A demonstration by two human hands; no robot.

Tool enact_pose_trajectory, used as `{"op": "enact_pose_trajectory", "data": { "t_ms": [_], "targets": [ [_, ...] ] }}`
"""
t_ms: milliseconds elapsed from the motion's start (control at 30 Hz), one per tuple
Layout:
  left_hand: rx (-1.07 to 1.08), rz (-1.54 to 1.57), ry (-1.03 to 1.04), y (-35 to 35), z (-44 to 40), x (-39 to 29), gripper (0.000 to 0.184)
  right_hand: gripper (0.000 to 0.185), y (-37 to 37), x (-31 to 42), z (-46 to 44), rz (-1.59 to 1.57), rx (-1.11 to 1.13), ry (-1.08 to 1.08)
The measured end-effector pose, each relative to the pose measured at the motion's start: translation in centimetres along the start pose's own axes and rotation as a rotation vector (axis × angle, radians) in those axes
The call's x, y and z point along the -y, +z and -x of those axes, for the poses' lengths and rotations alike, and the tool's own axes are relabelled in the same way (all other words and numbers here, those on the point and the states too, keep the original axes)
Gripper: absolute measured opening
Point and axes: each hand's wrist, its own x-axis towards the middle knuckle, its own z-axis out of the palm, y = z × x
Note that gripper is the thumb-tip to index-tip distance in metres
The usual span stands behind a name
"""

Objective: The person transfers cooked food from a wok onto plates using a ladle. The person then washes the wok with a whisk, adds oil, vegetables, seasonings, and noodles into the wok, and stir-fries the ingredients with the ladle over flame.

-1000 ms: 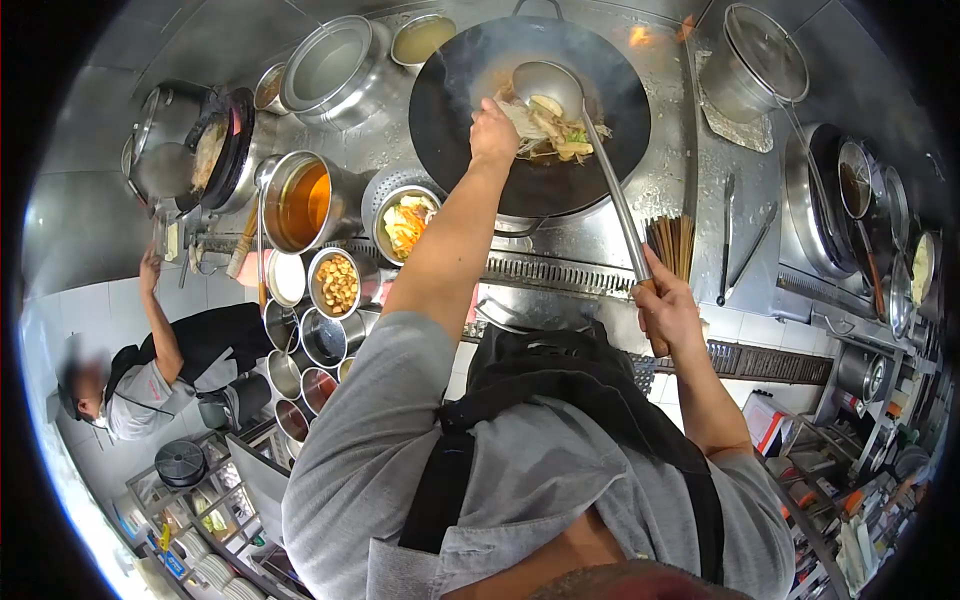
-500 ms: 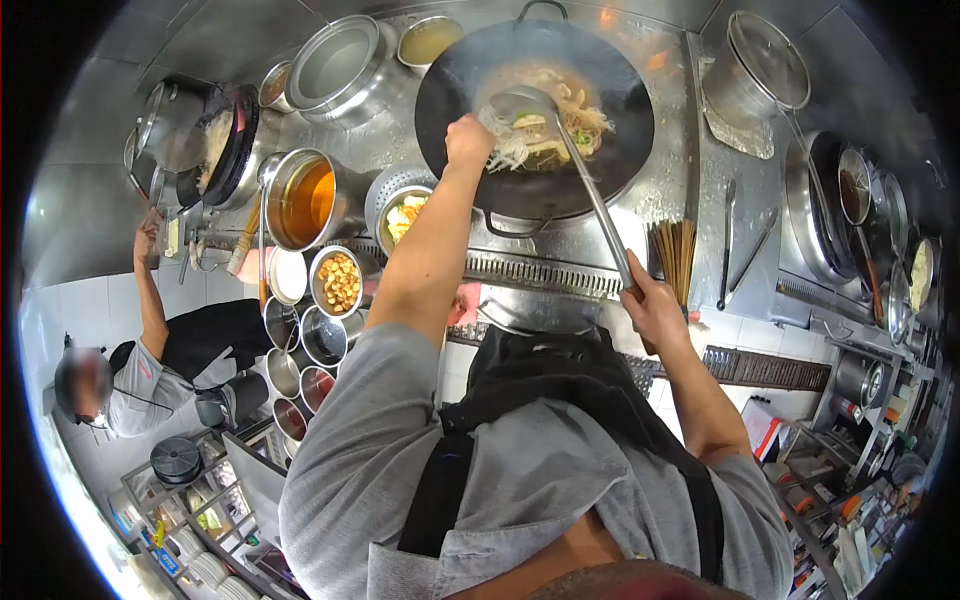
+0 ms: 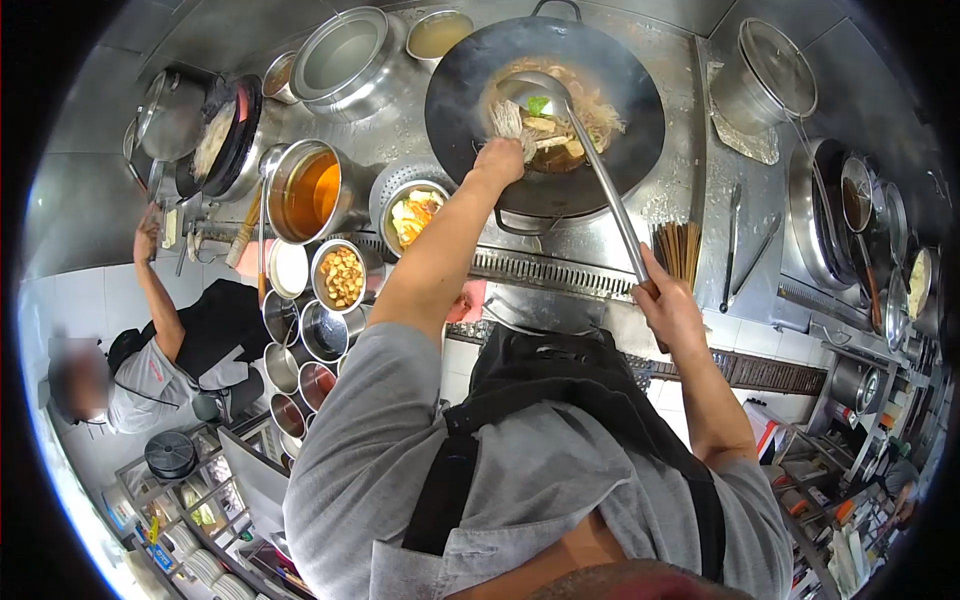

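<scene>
Over the near left part of the black wok, my left hand is closed, with a bundle of pale noodle-like strands rising from its fingers. My right hand grips the wooden end of a long metal ladle. The ladle's bowl is tilted inside the wok, just beyond the strands, with a bit of green at its edge. Noodles and pale sliced pieces lie in the wok beside my left hand. Light steam hangs over them.
Left of the wok stand a pot of orange liquid, a bowl of vegetables and a bowl of brown cubes. Sticks and tongs are on the right. A co-worker reaches toward another station at far left.
My left hand has moved down, then right, with strands now bunched above its fingers. The ladle bowl has shifted left from its first position. The food is spread differently, and the view has shifted slightly.
</scene>
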Motion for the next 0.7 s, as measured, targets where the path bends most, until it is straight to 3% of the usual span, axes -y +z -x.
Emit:
{"op": "enact_pose_trajectory", "data": {
  "t_ms": [67, 200, 267, 400, 467, 600, 700],
  "targets": [
    [0.091, -0.003, 0.114, -0.2, 0.6, 0.8, 0.039, 0.059, -0.3, 0.4, 0.1, 0.014, 0.010, 0.006],
    [0.124, 0.024, 0.125, -3.1, 3.6, -0.3, 0.050, 0.061, 1.1, -2.5, -0.6, 0.116, 0.000, -0.075],
    [-0.090, 0.147, 0.271, -3.6, 5.4, 0.0, 0.050, 0.061, 0.2, -3.0, -0.8, 0.235, -0.042, -0.148],
    [-0.236, 0.319, 0.298, -8.4, 12.7, 1.6, 0.041, 0.064, -2.4, -1.2, 0.7, 0.152, -0.041, -0.078],
    [-0.294, 0.475, 0.087, -9.5, 16.4, 2.7, 0.034, 0.066, -2.7, -0.9, 1.3, 0.141, -0.022, -0.093],
    [-0.385, 0.482, 0.013, -8.0, 19.5, 5.6, 0.032, 0.063, -0.9, -3.8, 0.7, 0.171, 0.072, -0.169],
    [-0.402, 0.506, -0.086, -7.8, 21.6, 5.7, 0.032, 0.061, -1.4, -4.6, -0.4, 0.379, 0.076, -0.293]
  ]
}}
